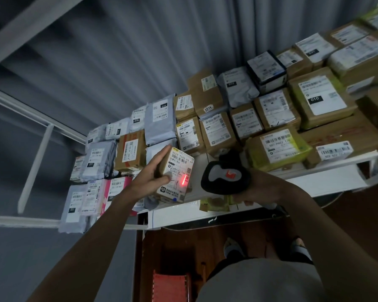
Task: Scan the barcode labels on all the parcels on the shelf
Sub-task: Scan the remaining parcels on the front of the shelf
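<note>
My left hand (154, 173) grips a small brown box (177, 171) by its left side and holds it up above the front of the white shelf (327, 182). Its white label faces me, and a red scan line glows on the label's lower right. To the right, my right hand (258, 188) is closed around a black and grey barcode scanner (225, 176) with an orange trigger, its head turned toward the box. Many labelled parcels lie in rows on the shelf behind, among them a yellow-taped box (277, 148).
Grey mail bags (98, 159) and a pink bag (116, 192) crowd the shelf's left end. Larger cartons (321, 99) fill the right. Corrugated grey wall stands behind. Below are a dark wooden floor, a red crate (170, 288) and my sandalled feet.
</note>
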